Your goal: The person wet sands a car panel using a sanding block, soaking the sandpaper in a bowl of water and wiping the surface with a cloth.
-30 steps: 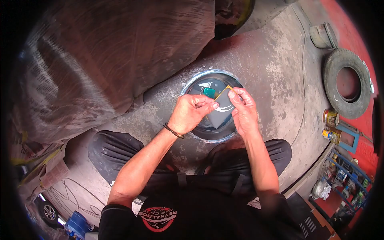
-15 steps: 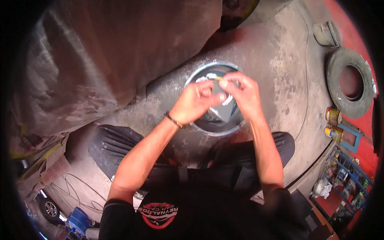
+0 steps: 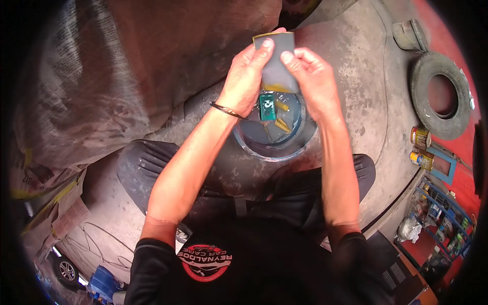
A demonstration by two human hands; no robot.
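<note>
Both hands hold a grey sheet of sandpaper with yellowish edges, raised above the far side of a round basin of water. My left hand grips its left side, with the thumb lying on the grey face. My right hand pinches the right edge between thumb and curled fingers. Below them is the basin, with a green block marked in white. Two small yellow pieces lie beside the block in the water.
A covered dark panel fills the upper left. Along the right stand a tire, a bucket, cans and a blue rack of supplies. My bent legs flank the basin.
Both hands have risen from over the basin to its far side. The sandpaper now faces up flat between them, and the green block and yellow pieces have come into view.
</note>
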